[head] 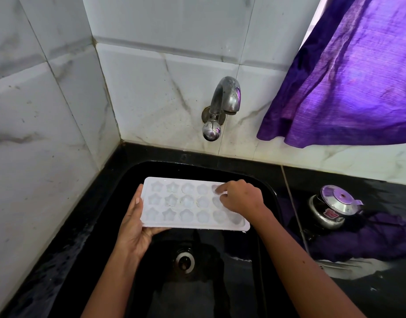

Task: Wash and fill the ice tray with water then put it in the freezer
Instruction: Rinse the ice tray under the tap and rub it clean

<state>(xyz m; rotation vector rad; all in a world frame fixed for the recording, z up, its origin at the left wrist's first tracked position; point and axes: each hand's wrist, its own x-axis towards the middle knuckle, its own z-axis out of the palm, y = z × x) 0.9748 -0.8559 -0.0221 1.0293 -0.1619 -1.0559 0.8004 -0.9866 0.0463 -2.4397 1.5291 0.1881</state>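
A white ice tray (186,203) with several star and flower shaped cups is held level over the black sink (151,171). My left hand (134,228) grips its left end, thumb along the edge and fingers underneath. My right hand (240,197) rests on the tray's right end, with fingertips pressed into the cups there. A metal tap (225,99) juts from the tiled wall above the sink; no water runs from it.
The sink drain (185,261) lies below the tray. A small steel kettle (334,206) stands on the black counter (369,283) to the right. A purple curtain (348,83) hangs at the upper right. Tiled walls close off the left and back.
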